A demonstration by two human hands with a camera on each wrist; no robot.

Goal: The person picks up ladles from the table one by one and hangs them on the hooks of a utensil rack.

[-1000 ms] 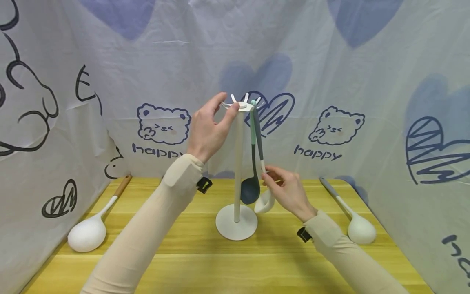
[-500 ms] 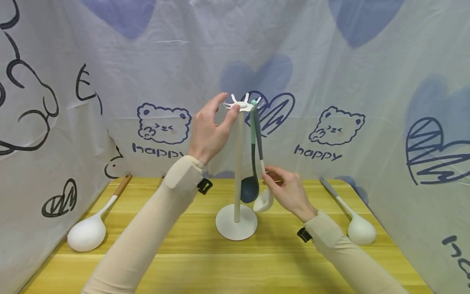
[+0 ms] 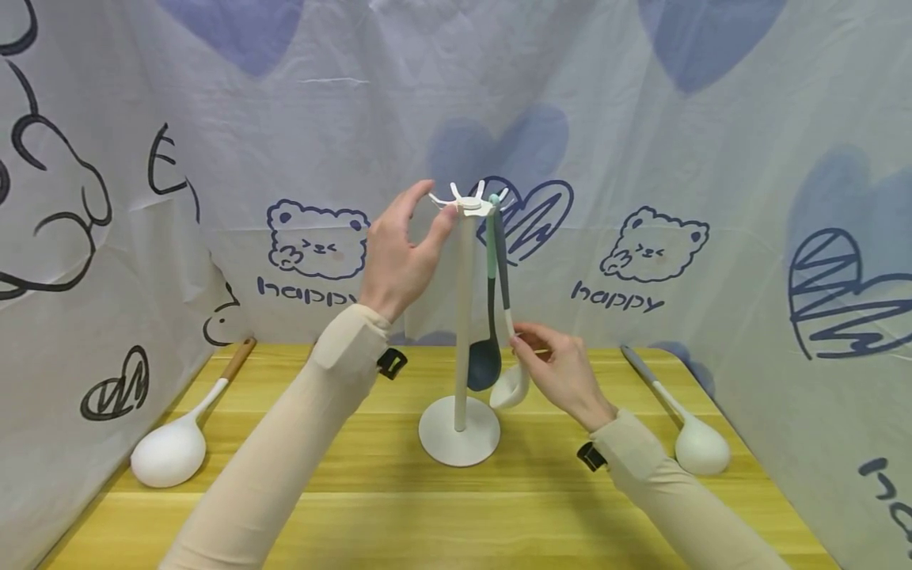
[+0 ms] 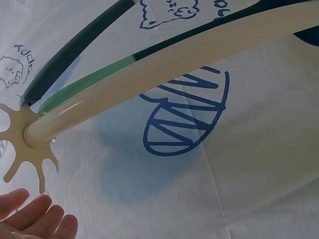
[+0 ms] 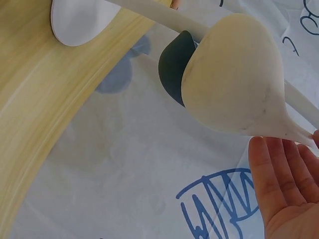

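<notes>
Ladle (image 3: 510,388), round-bowled, white-necked, perhaps plastic, is pinched by the right hand (image 3: 561,370)

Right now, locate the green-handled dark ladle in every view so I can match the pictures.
Head: the green-handled dark ladle hangs just right of the pole.
Left wrist: its green handle slants across the upper left.
Right wrist: its dark bowl peeks from behind the white ladle, above centre.
Shared landmark: the pole.
</notes>
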